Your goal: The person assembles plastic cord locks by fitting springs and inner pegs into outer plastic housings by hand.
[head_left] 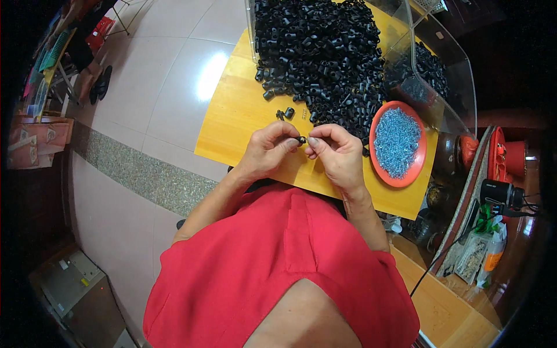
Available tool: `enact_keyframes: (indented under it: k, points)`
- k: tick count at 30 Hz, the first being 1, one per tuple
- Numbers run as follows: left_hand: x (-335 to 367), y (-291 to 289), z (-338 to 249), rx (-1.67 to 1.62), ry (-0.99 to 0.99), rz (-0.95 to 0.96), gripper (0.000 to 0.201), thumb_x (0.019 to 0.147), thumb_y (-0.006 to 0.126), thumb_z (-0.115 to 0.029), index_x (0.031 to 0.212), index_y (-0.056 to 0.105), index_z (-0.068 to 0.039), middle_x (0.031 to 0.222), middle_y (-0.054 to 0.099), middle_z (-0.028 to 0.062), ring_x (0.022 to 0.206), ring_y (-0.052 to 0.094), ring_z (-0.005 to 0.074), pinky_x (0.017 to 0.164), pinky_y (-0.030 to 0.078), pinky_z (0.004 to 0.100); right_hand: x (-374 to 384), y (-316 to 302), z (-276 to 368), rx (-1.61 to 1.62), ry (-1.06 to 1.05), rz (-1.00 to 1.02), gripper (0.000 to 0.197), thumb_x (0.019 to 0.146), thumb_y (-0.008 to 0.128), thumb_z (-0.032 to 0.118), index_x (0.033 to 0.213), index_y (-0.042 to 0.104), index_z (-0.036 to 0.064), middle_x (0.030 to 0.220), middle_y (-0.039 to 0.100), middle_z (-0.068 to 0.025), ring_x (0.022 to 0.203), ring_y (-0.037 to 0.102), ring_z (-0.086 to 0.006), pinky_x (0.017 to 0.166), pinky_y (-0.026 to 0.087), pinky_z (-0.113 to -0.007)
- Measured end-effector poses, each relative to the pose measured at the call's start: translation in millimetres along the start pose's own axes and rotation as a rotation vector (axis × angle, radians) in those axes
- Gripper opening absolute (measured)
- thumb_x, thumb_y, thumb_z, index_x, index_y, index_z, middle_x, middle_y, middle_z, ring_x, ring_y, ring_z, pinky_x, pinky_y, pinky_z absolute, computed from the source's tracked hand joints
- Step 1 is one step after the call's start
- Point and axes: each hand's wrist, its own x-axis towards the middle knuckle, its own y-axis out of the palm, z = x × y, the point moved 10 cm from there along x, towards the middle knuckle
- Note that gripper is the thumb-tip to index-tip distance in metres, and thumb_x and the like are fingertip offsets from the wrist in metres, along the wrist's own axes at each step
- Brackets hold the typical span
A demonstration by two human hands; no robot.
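Over the near part of the yellow table (pixel 232 119), my two hands meet at the fingertips. My left hand (pixel 268 149) pinches a small black plastic part (pixel 300 140) between thumb and forefinger. My right hand (pixel 335 152) is closed in a pinch against the part's right end; whatever its fingertips hold is too small to make out. Just beyond lie a few loose black pieces (pixel 288 113). Farther back spreads a large heap of similar black parts (pixel 316 52). Right of my right hand, a red oval plate (pixel 400 182) carries many small clear-blue pieces (pixel 397 142).
A clear plastic bin (pixel 464 87) with more black parts tilts at the table's back right. Jars and a red container (pixel 515 156) stand beyond the right edge. A black device (pixel 500 193) with a cable sits there too. At far left, a person's foot in a dark slipper (pixel 103 83) shows.
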Motion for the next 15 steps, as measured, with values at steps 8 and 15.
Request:
enact_keyframes:
  k: [8, 15]
  points:
    - [2, 0, 3, -0.018, -0.008, -0.001, 0.009, 0.080, 0.055, 0.000, 0.089, 0.056, 0.001, 0.079, 0.055, 0.0039, 0.072, 0.055, 0.0101, 0.065, 0.045, 0.0225, 2, -1, -1, -0.066, 0.010, 0.000, 0.007, 0.080, 0.057, -0.001, 0.087, 0.058, -0.0022, 0.073, 0.058, -0.0026, 0.064, 0.056, -0.0081, 0.057, 0.046, -0.020]
    - [3, 0, -1, 0.042, 0.037, 0.027, 0.009, 0.078, 0.056, 0.002, 0.087, 0.056, 0.001, 0.077, 0.056, 0.0051, 0.072, 0.055, 0.0108, 0.066, 0.045, 0.0229, 12, 0, -9, -0.250, 0.031, 0.062, 0.008, 0.078, 0.062, 0.003, 0.084, 0.058, 0.0002, 0.071, 0.057, -0.0003, 0.061, 0.053, -0.0049, 0.053, 0.042, -0.018]
